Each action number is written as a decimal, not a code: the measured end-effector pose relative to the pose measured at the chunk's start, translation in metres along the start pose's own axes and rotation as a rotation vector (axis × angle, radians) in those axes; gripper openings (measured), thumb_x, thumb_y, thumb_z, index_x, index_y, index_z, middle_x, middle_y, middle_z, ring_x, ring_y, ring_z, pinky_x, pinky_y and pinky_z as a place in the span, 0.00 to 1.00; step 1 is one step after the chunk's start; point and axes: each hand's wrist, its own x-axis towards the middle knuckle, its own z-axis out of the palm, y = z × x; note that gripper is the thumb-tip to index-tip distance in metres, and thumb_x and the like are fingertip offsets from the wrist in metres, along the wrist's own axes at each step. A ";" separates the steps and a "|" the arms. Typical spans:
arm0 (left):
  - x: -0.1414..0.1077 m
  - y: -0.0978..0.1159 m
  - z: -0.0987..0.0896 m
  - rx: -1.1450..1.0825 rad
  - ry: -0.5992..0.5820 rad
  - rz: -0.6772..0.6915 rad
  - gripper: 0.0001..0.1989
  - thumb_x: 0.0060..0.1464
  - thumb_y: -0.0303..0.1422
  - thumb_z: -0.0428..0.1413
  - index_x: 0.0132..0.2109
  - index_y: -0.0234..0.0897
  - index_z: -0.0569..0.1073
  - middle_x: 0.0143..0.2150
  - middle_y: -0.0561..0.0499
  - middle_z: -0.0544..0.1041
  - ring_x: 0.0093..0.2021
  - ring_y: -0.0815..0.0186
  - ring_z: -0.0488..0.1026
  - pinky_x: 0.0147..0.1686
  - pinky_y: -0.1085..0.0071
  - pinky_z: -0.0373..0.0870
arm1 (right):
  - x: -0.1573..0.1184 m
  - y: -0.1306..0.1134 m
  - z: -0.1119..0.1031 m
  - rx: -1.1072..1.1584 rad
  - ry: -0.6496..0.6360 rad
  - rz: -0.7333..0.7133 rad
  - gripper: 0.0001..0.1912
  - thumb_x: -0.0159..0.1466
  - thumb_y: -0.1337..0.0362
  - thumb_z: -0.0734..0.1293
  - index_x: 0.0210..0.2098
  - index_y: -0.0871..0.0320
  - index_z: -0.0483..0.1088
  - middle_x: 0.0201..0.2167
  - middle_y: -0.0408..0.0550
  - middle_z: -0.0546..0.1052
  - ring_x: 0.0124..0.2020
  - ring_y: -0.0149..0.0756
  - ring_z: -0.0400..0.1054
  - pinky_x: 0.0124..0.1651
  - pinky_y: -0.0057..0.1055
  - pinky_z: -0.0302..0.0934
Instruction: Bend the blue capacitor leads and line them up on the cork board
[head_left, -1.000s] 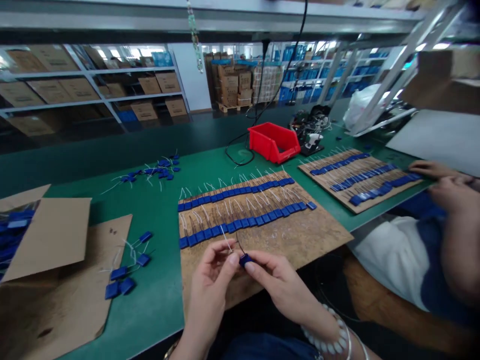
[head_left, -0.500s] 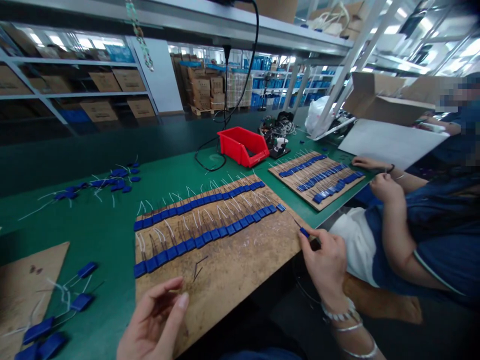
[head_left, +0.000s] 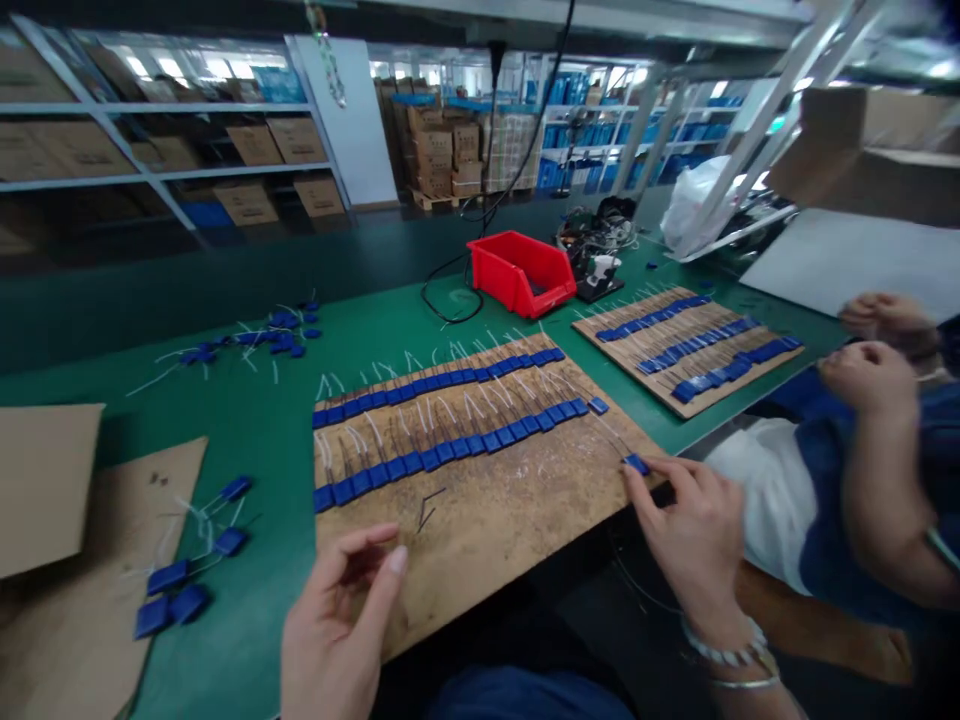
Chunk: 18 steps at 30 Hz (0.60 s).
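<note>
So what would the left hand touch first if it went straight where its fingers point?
Probably the dark wire bits on the brown board, though how high the left hand is above them is unclear.

Green tabletop [head_left: 277, 420]; bright red bin [head_left: 521, 273]; mottled brown board [head_left: 480, 540] with solid blue components [head_left: 465, 447], white and dark leads [head_left: 424, 412].

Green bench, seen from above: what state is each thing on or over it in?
Left hand: open, nothing visible in it.
Right hand: pinching a small blue block.
Red plastic bin: upright, open-topped.
Nearer flat brown board: two long rows of blue blocks, front mostly bare.
Farther flat brown board: three such rows.
White plastic bag: crumpled.
</note>
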 end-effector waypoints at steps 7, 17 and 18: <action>-0.002 -0.002 -0.015 -0.021 0.053 0.029 0.16 0.56 0.46 0.62 0.45 0.41 0.74 0.42 0.55 0.75 0.42 0.73 0.71 0.41 0.83 0.68 | 0.004 -0.024 -0.001 -0.004 0.042 -0.050 0.28 0.67 0.46 0.64 0.48 0.65 0.76 0.41 0.64 0.77 0.48 0.59 0.67 0.54 0.56 0.55; -0.008 -0.024 -0.043 0.156 0.175 0.062 0.22 0.51 0.53 0.63 0.44 0.42 0.77 0.43 0.54 0.78 0.42 0.69 0.75 0.43 0.78 0.70 | -0.009 -0.184 -0.011 0.677 -0.503 -0.475 0.19 0.68 0.67 0.66 0.58 0.62 0.69 0.51 0.56 0.73 0.52 0.47 0.64 0.56 0.46 0.64; -0.007 -0.029 -0.048 0.180 0.199 0.069 0.24 0.49 0.55 0.63 0.44 0.42 0.77 0.43 0.53 0.79 0.42 0.67 0.75 0.43 0.77 0.71 | -0.010 -0.191 -0.012 0.687 -0.526 -0.469 0.20 0.68 0.67 0.67 0.59 0.62 0.68 0.52 0.56 0.72 0.53 0.47 0.63 0.57 0.46 0.64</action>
